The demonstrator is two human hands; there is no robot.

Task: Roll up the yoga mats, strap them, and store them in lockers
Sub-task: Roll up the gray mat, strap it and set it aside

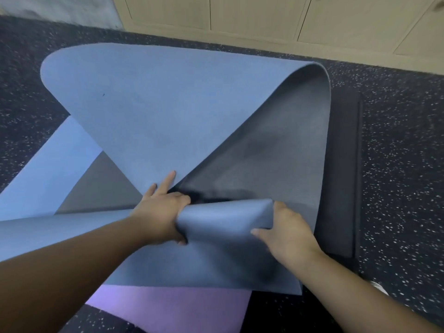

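Lockers (252,13) run along the far wall, cream doors all closed, contents not visible. Blue yoga mat (149,104) lies twisted on the dark speckled floor (403,164), one big fold arched up toward the lockers with its grey underside showing on the right. Left hand (161,212) clamps the near folded edge of the blue mat, thumb under, fingers curled over the fold, index finger stretched out flat on the upper sheet. Right hand (286,231) grips the same fold from the right side, fingers closed around the edge, thumb on top. Black mat (343,169) lies flat just right of the blue one, partly covered by it. Purple mat (173,306) sits under the blue mat's near edge, at the bottom of view. Small white thing at lower right (379,286), possibly a shoe, too blurred to tell.
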